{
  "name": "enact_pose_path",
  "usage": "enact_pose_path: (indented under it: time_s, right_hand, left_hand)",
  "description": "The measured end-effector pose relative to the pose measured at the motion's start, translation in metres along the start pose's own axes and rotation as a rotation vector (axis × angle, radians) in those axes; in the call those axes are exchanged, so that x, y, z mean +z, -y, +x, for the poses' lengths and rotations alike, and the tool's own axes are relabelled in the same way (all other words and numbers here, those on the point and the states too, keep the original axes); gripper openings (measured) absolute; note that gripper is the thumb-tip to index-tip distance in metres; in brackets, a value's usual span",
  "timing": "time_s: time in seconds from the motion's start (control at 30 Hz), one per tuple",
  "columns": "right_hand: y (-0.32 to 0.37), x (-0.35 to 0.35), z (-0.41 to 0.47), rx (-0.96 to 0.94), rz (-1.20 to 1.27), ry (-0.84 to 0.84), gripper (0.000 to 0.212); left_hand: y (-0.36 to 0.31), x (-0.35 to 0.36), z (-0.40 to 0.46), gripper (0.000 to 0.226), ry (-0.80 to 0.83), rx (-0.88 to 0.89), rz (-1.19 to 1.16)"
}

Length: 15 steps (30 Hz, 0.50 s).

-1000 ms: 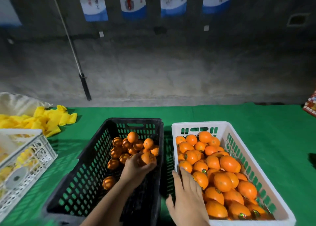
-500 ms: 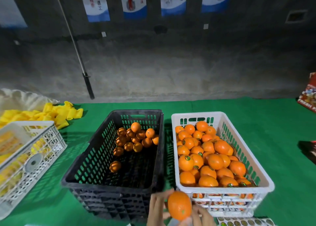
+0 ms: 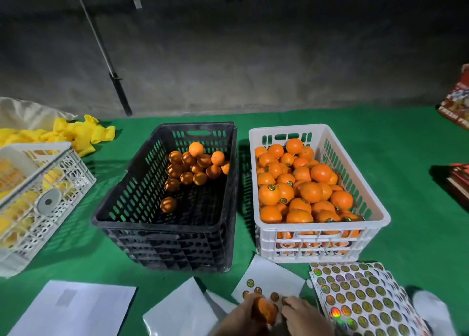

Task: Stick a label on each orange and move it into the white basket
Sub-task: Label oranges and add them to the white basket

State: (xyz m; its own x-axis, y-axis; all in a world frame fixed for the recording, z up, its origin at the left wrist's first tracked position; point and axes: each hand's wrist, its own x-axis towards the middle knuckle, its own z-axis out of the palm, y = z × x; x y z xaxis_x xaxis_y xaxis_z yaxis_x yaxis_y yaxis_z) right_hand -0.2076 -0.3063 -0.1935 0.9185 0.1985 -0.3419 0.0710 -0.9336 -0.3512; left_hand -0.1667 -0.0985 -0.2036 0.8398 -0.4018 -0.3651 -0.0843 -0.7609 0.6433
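Green table (image 3: 406,158) bearing black crate (image 3: 162,219) at 12 o'clock, white basket (image 3: 375,208) at 1 o'clock. At 6 o'clock, left hand (image 3: 238,318) curled around orange (image 3: 264,310); right hand (image 3: 304,315) fingertips on label sheet (image 3: 269,277), grip indiscernible.

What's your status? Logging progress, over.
Left hand holds orange; right hand at nearly used label sheet. White basket nearly full. Nothing blocking.

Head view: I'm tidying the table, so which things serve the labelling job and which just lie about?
Job: held orange, left hand, right hand, sticker sheets, black crate, white basket.
Lying about: yellow cloths, side crate, blank paper.
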Motion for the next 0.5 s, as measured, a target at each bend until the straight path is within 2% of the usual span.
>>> enact_pose_path:
  time_s: [0.03, 0.07, 0.27, 0.4, 0.5]
  right_hand:
    - [0.0, 0.005, -0.004, -0.017, 0.039, -0.116, 0.046]
    - [0.002, 0.001, -0.006, 0.005, 0.045, -0.112, 0.044]
    - [-0.002, 0.001, 0.008, 0.088, 0.042, -0.084, 0.031]
    - [-0.001, 0.006, 0.025, 0.091, -0.012, -0.07, 0.053]
    - [0.0, 0.009, 0.034, 0.037, -0.152, -0.041, 0.047]
  left_hand:
    - [0.003, 0.001, -0.001, 0.049, 0.215, -0.058, -0.094]
    - [0.0, 0.0, -0.001, 0.062, 0.316, -0.076, -0.108]
    - [-0.006, 0.0, 0.003, 0.08, 0.323, -0.151, -0.162]
    - [-0.006, -0.001, 0.007, 0.083, 0.328, -0.184, -0.137]
    - [-0.002, 0.0, 0.011, 0.085, 0.362, -0.177, -0.093]
